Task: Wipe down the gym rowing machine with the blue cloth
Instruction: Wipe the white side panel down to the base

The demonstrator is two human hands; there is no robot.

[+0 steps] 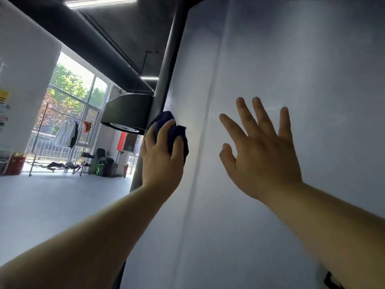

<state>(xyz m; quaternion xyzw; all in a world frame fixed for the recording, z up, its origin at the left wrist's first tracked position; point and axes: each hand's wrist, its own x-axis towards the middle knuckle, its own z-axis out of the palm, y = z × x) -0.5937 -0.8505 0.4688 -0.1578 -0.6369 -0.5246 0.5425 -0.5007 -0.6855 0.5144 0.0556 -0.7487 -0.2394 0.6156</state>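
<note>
While in left grip (161, 157), cloth (176, 131) upright.

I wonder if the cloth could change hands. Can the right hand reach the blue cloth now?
Probably yes. The right hand is open and empty, and only bare white panel lies between it and the blue cloth. The left hand grips the cloth, so little of it is free.

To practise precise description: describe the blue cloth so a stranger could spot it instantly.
Find the big pale panel filling the right side, then the dark post along its left edge. Beside that post, the left hand grips the blue cloth: bunched and navy, unlike the empty, open right hand.
</note>
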